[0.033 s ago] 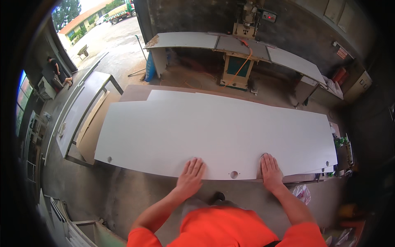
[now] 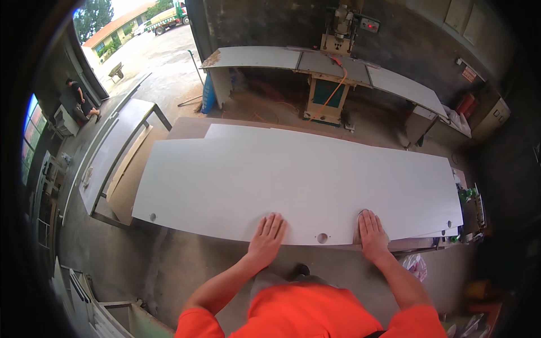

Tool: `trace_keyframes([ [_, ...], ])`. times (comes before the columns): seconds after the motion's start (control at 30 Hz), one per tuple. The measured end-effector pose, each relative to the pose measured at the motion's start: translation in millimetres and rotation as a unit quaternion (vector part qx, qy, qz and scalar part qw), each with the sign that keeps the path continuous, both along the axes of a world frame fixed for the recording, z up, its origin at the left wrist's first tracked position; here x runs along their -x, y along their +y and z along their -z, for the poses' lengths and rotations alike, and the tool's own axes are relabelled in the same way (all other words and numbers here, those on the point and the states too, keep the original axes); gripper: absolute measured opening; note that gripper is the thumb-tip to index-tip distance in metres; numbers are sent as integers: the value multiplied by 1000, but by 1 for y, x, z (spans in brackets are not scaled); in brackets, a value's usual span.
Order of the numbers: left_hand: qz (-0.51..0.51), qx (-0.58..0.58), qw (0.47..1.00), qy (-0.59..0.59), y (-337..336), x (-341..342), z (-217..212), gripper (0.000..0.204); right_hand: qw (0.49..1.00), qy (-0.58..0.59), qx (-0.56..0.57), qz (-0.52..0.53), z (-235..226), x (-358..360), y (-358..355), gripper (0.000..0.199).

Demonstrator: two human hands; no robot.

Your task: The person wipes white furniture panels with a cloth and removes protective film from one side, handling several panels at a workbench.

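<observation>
On the brown counter point(image 2: 189, 129) in front of you lies the big white board point(image 2: 225, 180), same as before. Your left hand point(image 2: 268, 235) is flat on it, holding nothing, and has slid a bit to the right. Your right hand point(image 2: 373, 235) stays flat over something brown point(image 2: 357, 233), maybe a pad; I can't tell if you grip it.
</observation>
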State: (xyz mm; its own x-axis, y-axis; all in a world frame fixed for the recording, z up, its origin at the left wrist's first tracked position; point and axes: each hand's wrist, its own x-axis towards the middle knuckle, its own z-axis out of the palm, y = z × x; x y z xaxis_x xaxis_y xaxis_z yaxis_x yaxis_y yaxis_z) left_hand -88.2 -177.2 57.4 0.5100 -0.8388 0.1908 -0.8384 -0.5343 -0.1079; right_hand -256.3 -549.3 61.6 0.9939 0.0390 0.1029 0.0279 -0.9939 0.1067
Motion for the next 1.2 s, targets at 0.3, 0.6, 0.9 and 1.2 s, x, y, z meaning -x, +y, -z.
trace_keyframes([
  [0.3,54,156,986,-25,15,2,27,48,999,-34,33,12,19,35,21,70],
  [0.6,36,184,982,35,63,14,16,43,973,-4,-118,200,5,-46,-10,87],
  [0.9,-11,146,987,72,72,9,10,29,965,-101,-240,-22,-13,-378,171,41],
  [1.2,-13,136,987,88,65,1,9,30,952,-21,-286,-107,20,-466,284,93],
])
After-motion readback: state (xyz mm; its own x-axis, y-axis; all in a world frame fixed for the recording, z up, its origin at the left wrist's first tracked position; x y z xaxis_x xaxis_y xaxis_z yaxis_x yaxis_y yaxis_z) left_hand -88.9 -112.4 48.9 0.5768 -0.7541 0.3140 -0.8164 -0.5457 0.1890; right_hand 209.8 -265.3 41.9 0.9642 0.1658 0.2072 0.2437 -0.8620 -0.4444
